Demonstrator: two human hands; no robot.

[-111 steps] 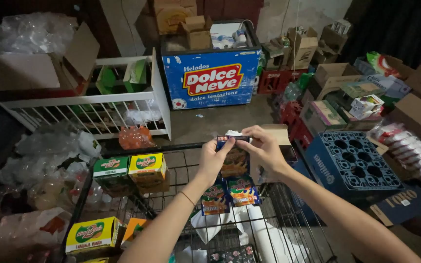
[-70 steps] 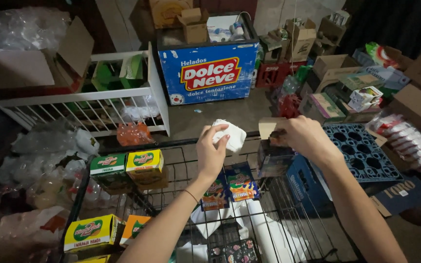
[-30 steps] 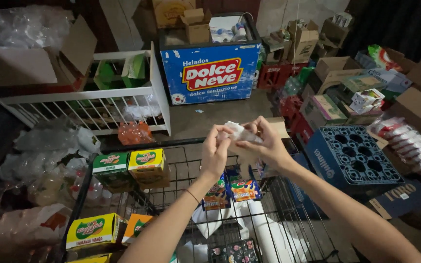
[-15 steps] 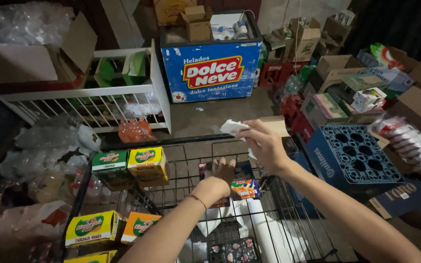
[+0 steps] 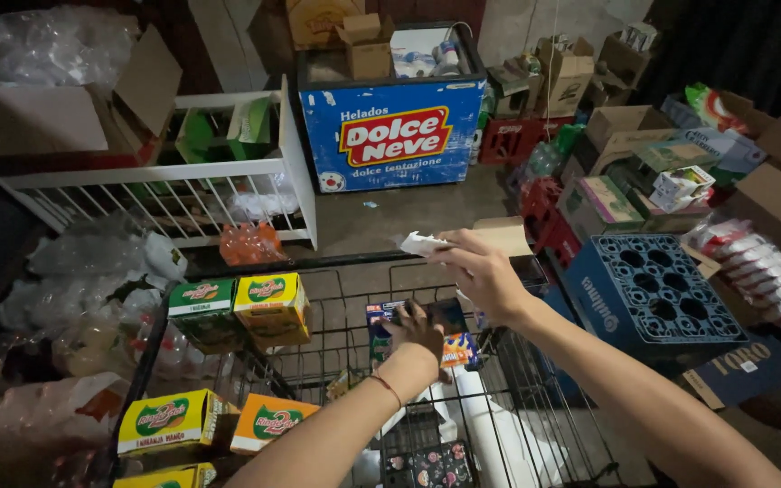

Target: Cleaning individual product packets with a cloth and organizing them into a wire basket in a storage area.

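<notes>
My right hand (image 5: 484, 274) is raised over the far rim of a black wire cart (image 5: 336, 267) and pinches a small white wrapper (image 5: 419, 242) between its fingertips. My left hand (image 5: 416, 329) reaches down inside the cart and grips a dark, colourful snack packet (image 5: 427, 333) that stands among other packets. White plastic-wrapped rolls (image 5: 490, 425) lie at the cart's bottom under my arms.
Green and yellow boxes (image 5: 239, 303) sit stacked at the cart's left side. Beyond the cart stand a blue chest freezer (image 5: 390, 136) and a white barred rack (image 5: 155, 194). A blue bottle crate (image 5: 657, 289) and cardboard boxes (image 5: 625, 126) crowd the right; plastic bags (image 5: 92, 280) pile at left.
My hands were together at the white wrapper over the cart rim; the left hand has since dropped into the cart onto a packet, while the right hand keeps the wrapper raised.
</notes>
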